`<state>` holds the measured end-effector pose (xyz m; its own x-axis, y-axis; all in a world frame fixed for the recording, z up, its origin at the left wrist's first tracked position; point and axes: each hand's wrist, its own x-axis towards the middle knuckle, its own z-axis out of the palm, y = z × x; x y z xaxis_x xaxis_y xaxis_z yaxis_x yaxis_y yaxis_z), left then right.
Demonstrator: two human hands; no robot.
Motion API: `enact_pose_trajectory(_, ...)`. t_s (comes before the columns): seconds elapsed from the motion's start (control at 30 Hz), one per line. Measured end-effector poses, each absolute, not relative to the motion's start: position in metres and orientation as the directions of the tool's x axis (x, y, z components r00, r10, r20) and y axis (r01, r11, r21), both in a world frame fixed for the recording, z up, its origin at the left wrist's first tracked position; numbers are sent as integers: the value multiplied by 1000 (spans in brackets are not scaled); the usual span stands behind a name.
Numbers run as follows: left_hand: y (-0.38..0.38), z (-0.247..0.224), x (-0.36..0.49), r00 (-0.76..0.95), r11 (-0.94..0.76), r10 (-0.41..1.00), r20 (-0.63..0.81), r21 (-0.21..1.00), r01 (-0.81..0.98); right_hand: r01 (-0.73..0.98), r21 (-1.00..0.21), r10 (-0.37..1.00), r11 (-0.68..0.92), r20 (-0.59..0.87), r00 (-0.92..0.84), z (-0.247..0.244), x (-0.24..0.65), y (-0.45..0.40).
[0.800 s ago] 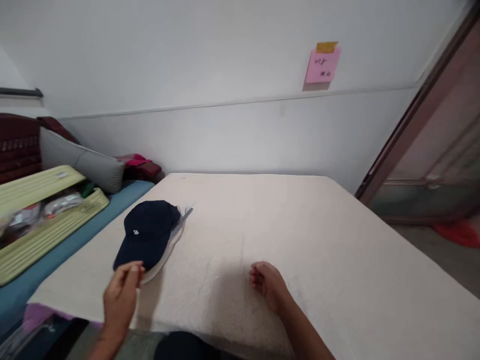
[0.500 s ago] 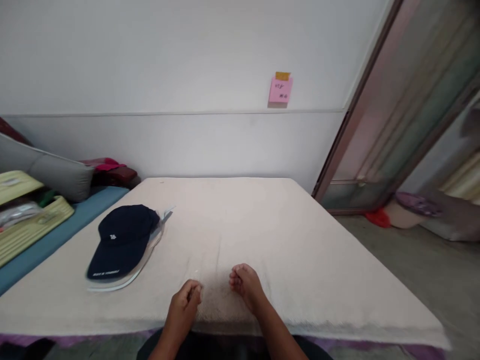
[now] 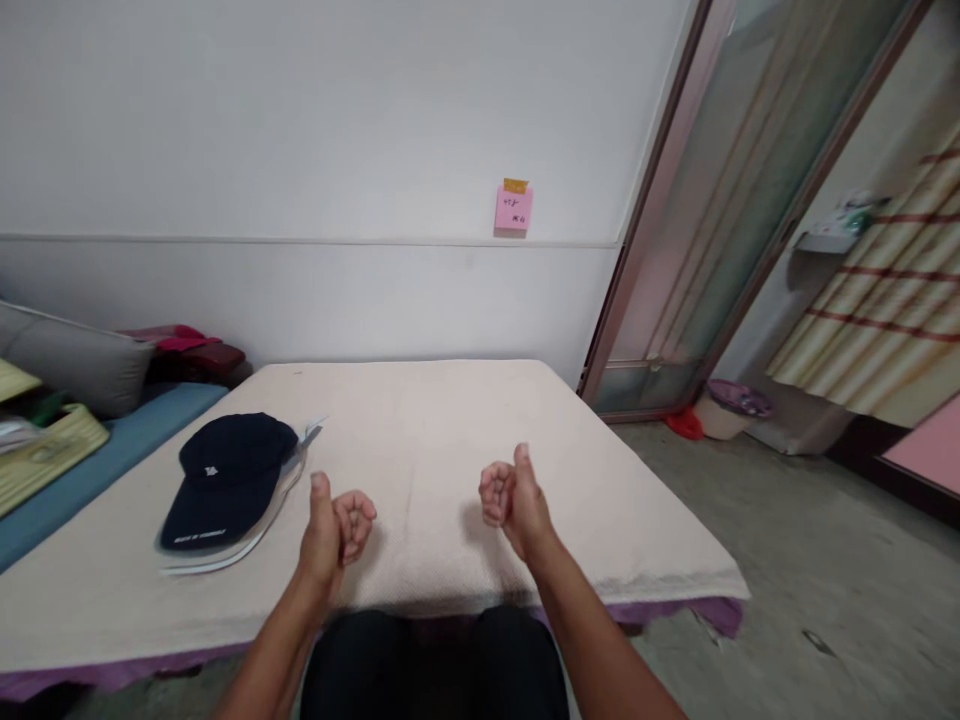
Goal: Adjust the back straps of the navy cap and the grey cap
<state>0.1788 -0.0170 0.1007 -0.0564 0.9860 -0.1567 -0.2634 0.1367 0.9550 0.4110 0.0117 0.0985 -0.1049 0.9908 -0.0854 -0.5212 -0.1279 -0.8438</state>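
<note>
Above the near part of the cream-covered table point(image 3: 450, 420), my left hand point(image 3: 330, 530) is raised with its thumb up and fingers loosely curled. Nothing shows in it. My right hand point(image 3: 521, 508) mirrors it to the right, thumb lifted away from half-bent fingers, also holding nothing. A gap of cloth lies between the two hands. Left of my left hand rests a dark navy cap point(image 3: 232, 475) with a small white emblem and white lettering on its brim. Beneath it peeks a pale cap point(image 3: 262, 530), mostly hidden.
A pink note point(image 3: 514, 208) is taped to the white wall point(image 3: 337, 130). At the left are a grey cushion point(image 3: 75, 355) and a yellow-green basket point(image 3: 64, 445) on a blue surface. Sliding doors point(image 3: 675, 200), a bin point(image 3: 724, 412) and a striped curtain point(image 3: 885, 310) stand right.
Both hands have risen and moved farther apart. Their thumbs have lifted away from the closed fingers. The view has shifted to the right, showing more curtain and floor; the caps remain on the table.
</note>
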Motion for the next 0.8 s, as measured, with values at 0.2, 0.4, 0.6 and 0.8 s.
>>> enact_pose_trajectory(0.2, -21, 189, 190, 49, -22, 998, 30, 987, -161, -490, -871, 982, 46, 130, -139, 193, 429, -8)
enact_pose_trajectory(0.4, -33, 200, 197, 69, -31, 997, 39, 992, -123, -459, -885, 977, 75, 157, -143, 209, 433, -28)
enact_pose_trajectory(0.6, -44, 203, 197, 65, -11, 998, 19, 993, -117, -456, -888, 975, 57, 147, -164, 216, 430, -39)
enact_pose_trajectory(0.8, -47, 196, 188, 41, 0, 999, 5, 993, -119, -457, -889, 973, 34, 133, -187, 214, 421, -38)
